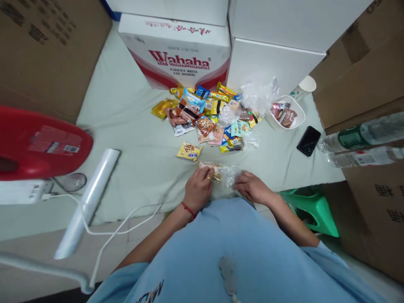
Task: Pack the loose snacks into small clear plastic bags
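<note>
Close to the table's front edge, my left hand (200, 187) has its fingers curled over a small yellowish-brown snack packet (217, 173). Crinkled clear plastic film (229, 174) extends from the packet toward my right hand (252, 187). The right fingers pinch the film's near right end. Just beyond my left hand lies a yellow cookie packet (189, 151), untouched. Farther back is a heap of wrapped snacks (205, 124) in many colours. How the film sits around the packet is partly hidden by my fingers.
A white bowl (288, 124) with several packets, a paper cup (304, 86), a black phone (308, 141) and plastic bottles (353, 139) are on the right. A film roll (90, 198), white cable (126, 231) and red object (41, 143) lie left. A Wahaha carton (179, 54) stands behind.
</note>
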A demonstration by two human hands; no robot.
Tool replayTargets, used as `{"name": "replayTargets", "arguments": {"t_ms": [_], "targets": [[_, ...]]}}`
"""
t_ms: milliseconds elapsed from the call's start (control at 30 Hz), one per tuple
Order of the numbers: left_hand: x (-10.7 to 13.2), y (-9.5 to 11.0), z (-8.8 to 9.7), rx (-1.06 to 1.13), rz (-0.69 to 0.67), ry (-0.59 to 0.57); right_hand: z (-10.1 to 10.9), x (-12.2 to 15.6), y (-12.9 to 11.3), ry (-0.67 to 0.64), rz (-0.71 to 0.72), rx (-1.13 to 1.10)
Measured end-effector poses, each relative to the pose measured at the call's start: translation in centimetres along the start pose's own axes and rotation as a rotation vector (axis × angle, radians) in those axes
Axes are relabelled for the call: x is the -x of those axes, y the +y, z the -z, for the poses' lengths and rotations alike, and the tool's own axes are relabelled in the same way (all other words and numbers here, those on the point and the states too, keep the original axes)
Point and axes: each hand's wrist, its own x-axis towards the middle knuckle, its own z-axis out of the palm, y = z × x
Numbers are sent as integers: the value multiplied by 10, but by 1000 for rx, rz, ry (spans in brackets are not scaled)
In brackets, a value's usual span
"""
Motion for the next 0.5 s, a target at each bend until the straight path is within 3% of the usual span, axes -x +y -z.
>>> {"name": "replayTargets", "arguments": {"t_ms": [67, 200, 300, 367, 500], "targets": [[0, -1, -1, -43, -16, -19, -4, 9, -2, 52, -114, -51], [0, -1, 0, -111, -78, -39, -16, -1, 1, 435, -544, 83], [2, 1, 2, -169, -72, -44, -16, -18, -1, 320, -588, 195], [2, 1, 3, -199, -69, -46, -8, -30, -7, 205, -554, 158], [1, 3, 5, -193, -77, -54, 14, -69, -28, 96, -507, 57]]}}
